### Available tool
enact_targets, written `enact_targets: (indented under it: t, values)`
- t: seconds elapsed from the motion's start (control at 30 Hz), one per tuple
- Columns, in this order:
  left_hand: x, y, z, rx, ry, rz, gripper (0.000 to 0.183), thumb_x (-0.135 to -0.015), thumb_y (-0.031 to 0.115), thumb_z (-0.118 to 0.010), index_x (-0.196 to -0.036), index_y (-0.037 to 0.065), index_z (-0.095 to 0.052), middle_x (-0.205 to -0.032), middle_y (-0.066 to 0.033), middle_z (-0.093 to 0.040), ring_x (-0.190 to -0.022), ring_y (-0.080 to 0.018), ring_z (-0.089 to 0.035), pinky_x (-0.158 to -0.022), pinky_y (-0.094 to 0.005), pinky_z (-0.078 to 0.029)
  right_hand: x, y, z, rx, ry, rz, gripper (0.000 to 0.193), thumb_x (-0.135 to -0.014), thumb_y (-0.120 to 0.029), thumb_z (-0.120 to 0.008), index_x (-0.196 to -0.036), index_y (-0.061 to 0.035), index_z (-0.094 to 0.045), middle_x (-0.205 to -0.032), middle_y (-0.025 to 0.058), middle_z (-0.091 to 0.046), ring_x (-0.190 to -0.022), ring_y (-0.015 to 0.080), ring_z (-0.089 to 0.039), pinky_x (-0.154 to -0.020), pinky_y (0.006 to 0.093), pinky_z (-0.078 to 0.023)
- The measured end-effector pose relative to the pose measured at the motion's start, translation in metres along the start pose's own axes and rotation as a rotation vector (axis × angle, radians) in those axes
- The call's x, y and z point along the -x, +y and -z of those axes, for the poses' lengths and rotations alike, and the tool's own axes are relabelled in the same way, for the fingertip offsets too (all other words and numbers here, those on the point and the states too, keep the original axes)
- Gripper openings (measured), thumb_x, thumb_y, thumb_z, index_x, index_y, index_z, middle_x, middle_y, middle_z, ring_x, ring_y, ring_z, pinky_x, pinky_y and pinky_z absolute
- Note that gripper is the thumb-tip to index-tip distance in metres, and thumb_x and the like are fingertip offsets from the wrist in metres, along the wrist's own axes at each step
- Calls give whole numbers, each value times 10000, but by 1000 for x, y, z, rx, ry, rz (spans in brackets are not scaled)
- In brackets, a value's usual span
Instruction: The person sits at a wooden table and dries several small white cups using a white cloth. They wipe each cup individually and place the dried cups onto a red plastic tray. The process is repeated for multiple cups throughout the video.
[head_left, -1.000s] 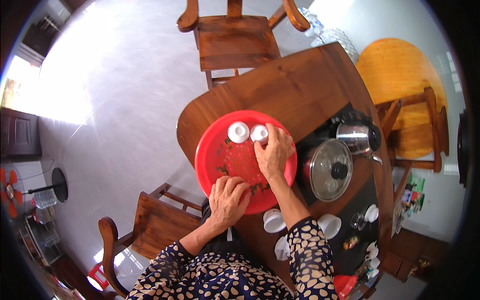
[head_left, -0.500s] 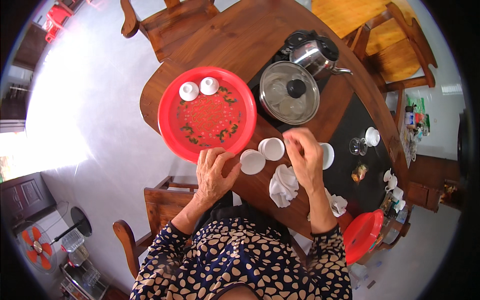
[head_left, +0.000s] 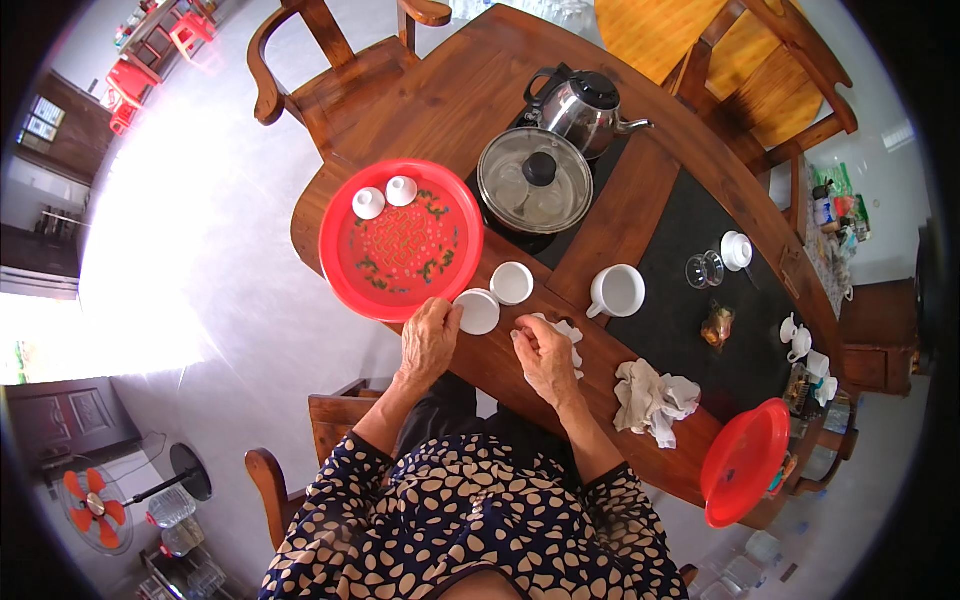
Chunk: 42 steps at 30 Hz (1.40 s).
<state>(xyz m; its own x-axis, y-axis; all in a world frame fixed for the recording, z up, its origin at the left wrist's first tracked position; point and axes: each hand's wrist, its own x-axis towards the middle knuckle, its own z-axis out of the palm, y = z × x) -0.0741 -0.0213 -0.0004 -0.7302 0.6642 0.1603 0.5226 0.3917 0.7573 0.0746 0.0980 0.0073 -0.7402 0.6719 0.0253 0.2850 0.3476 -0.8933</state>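
Observation:
My left hand (head_left: 431, 342) is at the near rim of a red round tray (head_left: 341, 282), its fingers bent together and the thumb against the left edge of a white cup (head_left: 478, 313). Close behind that cup is a second white cup (head_left: 512, 284). My right hand (head_left: 547, 362) is closed over a crumpled white cloth (head_left: 573, 334), which is partly hidden beneath it. To the right of the cups stands a white mug (head_left: 618, 291) with a handle. Two small white bowls (head_left: 369, 204) rest upside down on the tray.
A glass-lidded pot (head_left: 510, 205) and a steel kettle (head_left: 580, 113) stand farther back. Another crumpled cloth (head_left: 655, 400) is at right, near a second red tray (head_left: 748, 455). A glass cup (head_left: 704, 269) and a white bowl (head_left: 736, 251) are on the black panel.
My right hand has moved back toward me, from beside the mug onto the white cloth. My left hand's fingers have drawn together at the near cup. The whole view has shifted a little.

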Motion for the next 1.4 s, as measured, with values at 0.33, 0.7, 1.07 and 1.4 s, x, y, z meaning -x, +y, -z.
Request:
enact_targets:
  t: [0.33, 0.7, 1.07, 1.4]
  values:
    - [-2, 0, -3, -180, 19, -135, 175, -854, 123, -617, -740, 37, -517, -716, -137, -524, -699, -340, -554, -615, -436, -449, -8, -6, -24, 30, 19, -75, 184, -836, -187, -663, -849, -12, -609, -674, 152, -617, -612, 311, -610, -562, 394, -474]
    - [-1, -4, -5, -186, 24, -141, 139, -856, 109, -599, -772, 26, -524, -760, -152, -510, -739, -350, -535, -641, -447, -434, -17, -15, -44, 504, 166, -4, 285, -825, -267, -669, -674, -50, -563, -578, 125, -605, -527, 343, -599, -472, 417, -455]
    - [0, -3, 7, 51, 61, -83, 192, -871, 177, -584, -942, 6, -532, -818, -158, -505, -757, -338, -525, -680, -425, -441, -16, -15, -39, 424, 198, 56, 300, -833, -238, -640, -615, -57, -542, -560, 145, -576, -503, 347, -580, -443, 430, -410]
    - [-3, 39, 9, 153, 73, -247, 175, -796, -3, -631, -955, 8, -560, -817, -130, -553, -710, -284, -558, -640, -360, -463, -22, -44, 91, -3, 333, -33, 305, -880, -136, -610, -646, 13, -482, -500, 92, -379, -491, 65, -351, -427, 308, -308]
